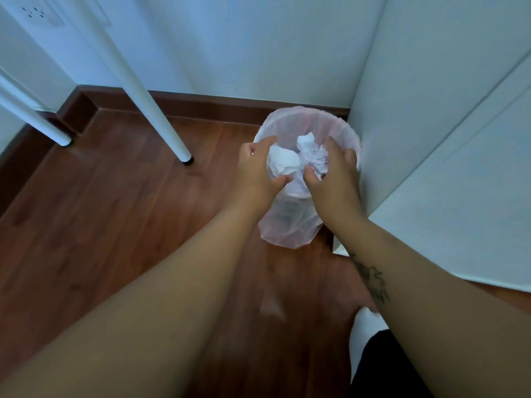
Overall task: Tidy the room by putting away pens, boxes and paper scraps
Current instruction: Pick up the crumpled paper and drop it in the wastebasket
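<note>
crumpled paper scraps are seen at the mouth of the bag-lined bin beside the white cabinet, flanked by left hand and right hand, fingers loosely curved; whether the paper is gripped cannot be told.
</note>
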`<act>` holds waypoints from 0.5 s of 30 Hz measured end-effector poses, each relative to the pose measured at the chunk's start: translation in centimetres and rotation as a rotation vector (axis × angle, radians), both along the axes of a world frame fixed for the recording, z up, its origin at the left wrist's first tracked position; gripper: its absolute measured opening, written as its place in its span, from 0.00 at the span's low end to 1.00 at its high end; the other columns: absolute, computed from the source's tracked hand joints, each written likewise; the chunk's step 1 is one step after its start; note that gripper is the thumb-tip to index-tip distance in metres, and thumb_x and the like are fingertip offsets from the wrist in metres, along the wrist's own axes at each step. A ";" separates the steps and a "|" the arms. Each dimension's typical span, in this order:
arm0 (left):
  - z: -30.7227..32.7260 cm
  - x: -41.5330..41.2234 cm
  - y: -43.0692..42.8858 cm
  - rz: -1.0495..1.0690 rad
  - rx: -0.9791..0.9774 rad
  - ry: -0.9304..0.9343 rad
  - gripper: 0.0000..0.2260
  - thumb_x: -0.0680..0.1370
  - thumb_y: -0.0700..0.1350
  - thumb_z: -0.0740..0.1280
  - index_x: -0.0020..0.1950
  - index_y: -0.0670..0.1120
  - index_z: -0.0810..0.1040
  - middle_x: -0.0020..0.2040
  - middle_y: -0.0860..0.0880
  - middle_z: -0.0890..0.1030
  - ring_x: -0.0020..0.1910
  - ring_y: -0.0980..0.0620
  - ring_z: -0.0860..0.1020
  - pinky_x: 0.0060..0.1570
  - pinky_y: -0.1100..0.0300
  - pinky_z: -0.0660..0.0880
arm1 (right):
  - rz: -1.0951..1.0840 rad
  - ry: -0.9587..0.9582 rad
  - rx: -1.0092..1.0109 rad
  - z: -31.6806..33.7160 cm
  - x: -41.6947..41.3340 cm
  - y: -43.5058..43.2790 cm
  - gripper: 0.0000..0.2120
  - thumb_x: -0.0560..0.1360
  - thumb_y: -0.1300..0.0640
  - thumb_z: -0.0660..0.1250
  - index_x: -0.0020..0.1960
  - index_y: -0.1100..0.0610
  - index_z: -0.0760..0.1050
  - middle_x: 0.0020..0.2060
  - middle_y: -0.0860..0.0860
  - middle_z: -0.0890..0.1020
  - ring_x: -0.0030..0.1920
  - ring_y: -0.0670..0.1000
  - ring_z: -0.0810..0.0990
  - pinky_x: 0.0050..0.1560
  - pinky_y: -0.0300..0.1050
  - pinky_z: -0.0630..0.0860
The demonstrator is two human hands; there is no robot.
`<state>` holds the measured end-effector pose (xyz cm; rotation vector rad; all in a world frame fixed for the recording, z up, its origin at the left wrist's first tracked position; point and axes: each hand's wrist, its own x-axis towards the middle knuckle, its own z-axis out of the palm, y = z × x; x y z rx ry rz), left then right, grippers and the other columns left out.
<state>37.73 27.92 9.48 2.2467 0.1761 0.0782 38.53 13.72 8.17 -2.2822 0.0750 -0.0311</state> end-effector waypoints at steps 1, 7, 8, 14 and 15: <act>-0.4 0.8 -0.2 0.003 0.051 0.008 0.31 0.73 0.45 0.76 0.74 0.52 0.68 0.68 0.49 0.68 0.62 0.52 0.71 0.60 0.64 0.70 | -0.005 -0.007 -0.029 -0.5 0.6 -0.2 0.28 0.79 0.54 0.64 0.76 0.54 0.61 0.69 0.57 0.67 0.64 0.55 0.72 0.61 0.42 0.70; -2.8 3.2 -0.2 0.182 0.175 0.152 0.32 0.79 0.44 0.66 0.79 0.56 0.55 0.80 0.53 0.55 0.76 0.51 0.59 0.68 0.64 0.58 | 0.007 -0.088 -0.405 -3.4 2.5 0.2 0.21 0.76 0.53 0.63 0.66 0.59 0.73 0.62 0.57 0.77 0.63 0.59 0.74 0.64 0.55 0.70; -2.9 3.3 -0.1 0.231 -0.042 0.191 0.32 0.80 0.40 0.64 0.80 0.53 0.52 0.77 0.56 0.57 0.73 0.55 0.61 0.63 0.71 0.58 | -0.005 -0.084 -0.442 -3.6 2.6 0.6 0.19 0.75 0.53 0.62 0.64 0.58 0.75 0.60 0.56 0.79 0.61 0.59 0.76 0.64 0.55 0.70; -3.2 4.6 0.3 0.334 -0.361 0.417 0.17 0.78 0.38 0.57 0.67 0.47 0.65 0.55 0.46 0.75 0.48 0.46 0.77 0.45 0.45 0.82 | -0.012 0.007 -0.609 -3.7 2.7 1.7 0.21 0.76 0.49 0.53 0.42 0.56 0.83 0.42 0.53 0.84 0.46 0.57 0.81 0.71 0.58 0.55; -3.0 4.8 0.4 0.315 -0.345 0.446 0.17 0.78 0.38 0.57 0.66 0.46 0.65 0.55 0.45 0.75 0.48 0.45 0.77 0.45 0.45 0.81 | 0.020 0.010 -0.610 -3.4 2.4 1.6 0.22 0.76 0.48 0.52 0.42 0.55 0.83 0.42 0.52 0.84 0.45 0.57 0.81 0.69 0.57 0.58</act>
